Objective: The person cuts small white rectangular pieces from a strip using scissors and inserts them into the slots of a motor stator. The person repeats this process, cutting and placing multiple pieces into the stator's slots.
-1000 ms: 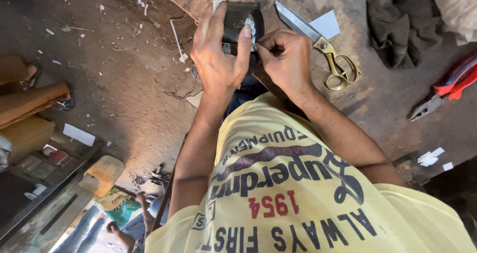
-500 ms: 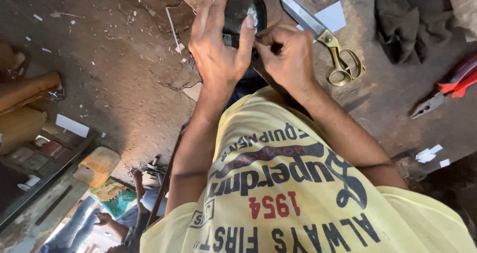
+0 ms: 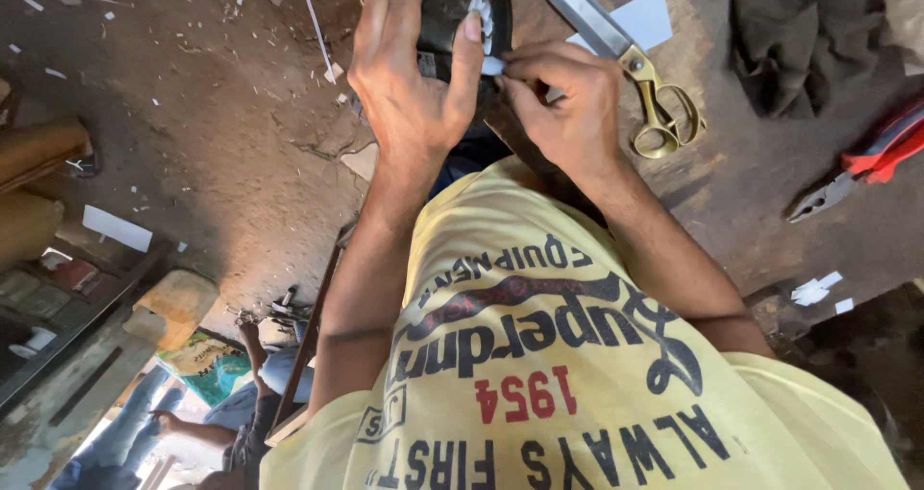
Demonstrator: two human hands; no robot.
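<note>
My left hand (image 3: 409, 76) grips a dark round object (image 3: 452, 18) at the top of the view, thumb pressed along its right side. My right hand (image 3: 568, 105) touches it from the right, fingertips pinching a small white strip (image 3: 491, 64) against the object. Most of the object is hidden behind my fingers. Both forearms reach up from my yellow shirt (image 3: 568, 374).
Brass-handled scissors (image 3: 630, 62) lie just right of my hands, beside a white paper piece (image 3: 643, 16). Red-handled pliers (image 3: 861, 167) lie at the right edge, a dark cloth (image 3: 799, 38) above them. White paper scraps (image 3: 813, 290) dot the worn surface. Another person (image 3: 231, 403) sits at lower left.
The view has shifted so my hands and the dark object sit higher and closer to the top edge. My grip on the object and strip looks unchanged.
</note>
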